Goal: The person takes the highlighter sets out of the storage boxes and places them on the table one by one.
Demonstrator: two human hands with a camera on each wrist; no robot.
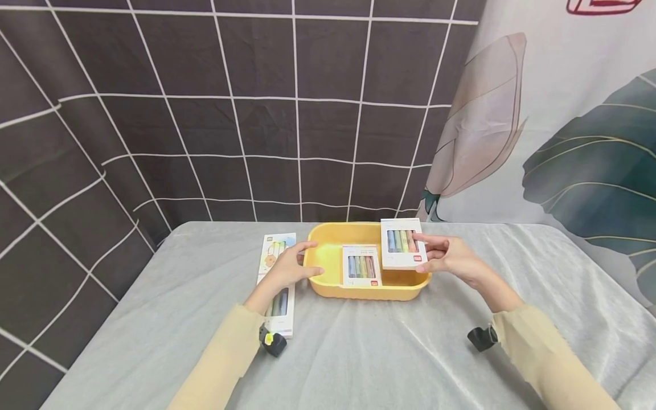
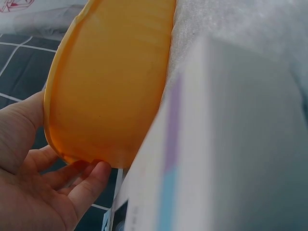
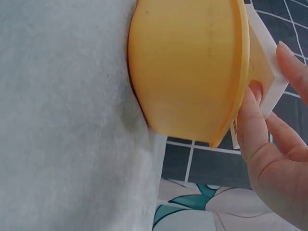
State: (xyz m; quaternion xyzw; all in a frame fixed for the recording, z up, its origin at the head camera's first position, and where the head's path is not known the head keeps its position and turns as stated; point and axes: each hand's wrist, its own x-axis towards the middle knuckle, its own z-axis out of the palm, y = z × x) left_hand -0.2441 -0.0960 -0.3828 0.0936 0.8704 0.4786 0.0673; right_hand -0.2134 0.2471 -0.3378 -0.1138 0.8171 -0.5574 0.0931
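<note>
A yellow plastic basin (image 1: 366, 293) rests on the grey cloth. My left hand (image 1: 289, 266) holds its left end, and in the left wrist view the fingers touch the outside wall of the basin (image 2: 110, 82). A white windowed box of coloured sticks (image 1: 361, 250) leans inside the basin, left of centre. Over the basin's right end, my right hand (image 1: 453, 261) pinches a second, similar white box (image 1: 400, 262) by its right edge. The right wrist view shows this box (image 3: 275, 96) tilted above the rim, with fingers on both sides.
A longer white box with coloured sticks (image 1: 287, 327) lies left of the basin, partly under the left forearm. Grey cloth (image 1: 359, 353) covers the table. Behind hangs a dark gridded curtain (image 1: 261, 131), with a leaf-patterned one (image 1: 492, 142) at right.
</note>
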